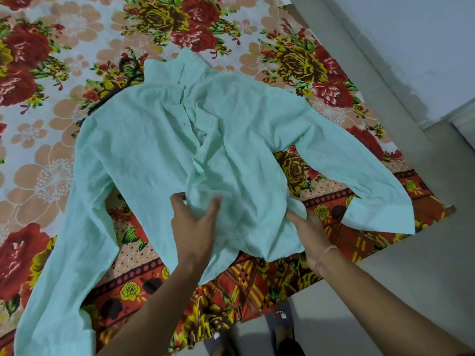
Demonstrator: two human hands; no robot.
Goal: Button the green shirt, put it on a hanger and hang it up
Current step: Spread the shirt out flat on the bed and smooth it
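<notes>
in the head view, the green shirt (144,155) is spread front-up on the bed (64,47), collar away from the person, both sleeves flung outward, the lower front bunched. cloth near the button strip is grasped in the grip of the left hand (191,227), thumb and fingers curled round a fold; the hem further along is held in the grip of the right hand (308,232), its fingers tucked beneath the cloth. a dark hanger (128,65) is partly buried under the shoulder beside the collar. from here, a button could be matched to the wrong hole, since the front edges are rumpled and gaping rather than aligned; a skewed front would be the likely result. if the hem is tugged towards the person, the sleeve lying close to the bed's edge could be dragged onto the floor (385,291), and the hanger could be caught in the cloth and pulled along. counted: one shirt, two sleeves, one collar, one hanger, two hands, one thin band (325,255) on the right wrist, one slipper (280,319) plainly seen on the floor below. the buttons are too small to be counted, and it cannot be told which are already fastened.
</notes>
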